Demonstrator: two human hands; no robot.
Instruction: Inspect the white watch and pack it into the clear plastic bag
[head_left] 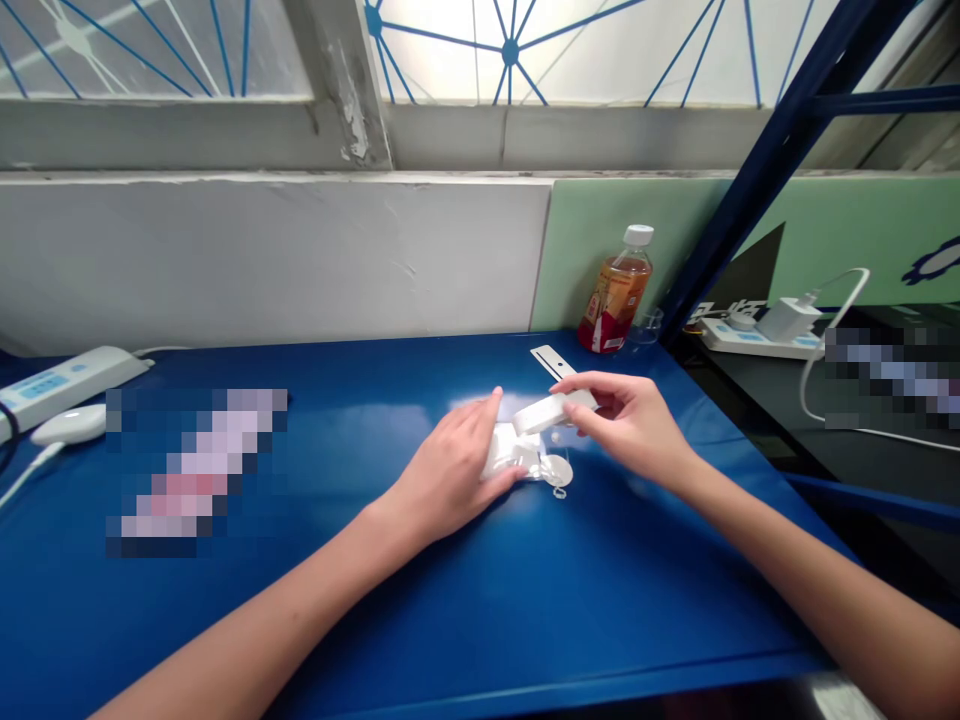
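My left hand [454, 460] curls over a clear plastic package with white contents [525, 460] on the blue tabletop, its thumb along the near side. A small white block-like piece [540, 413] is pinched between the thumb and fingers of my right hand [619, 415], tilted just above the package. Right beside the package lie a round white disc [556, 470] and a little ring-shaped piece [560, 493]. Behind my right hand rests a white strip with a dark line [551, 360]. My fingers partly hide both the package and the white piece.
A bottle of reddish drink [616, 290] stands at the back, near a blue metal post [750, 170]. On the left are a white power strip [75, 380], a white plug-like device [71, 425] and a blurred-out item [199, 465]. Another power strip [757, 338] sits at right.
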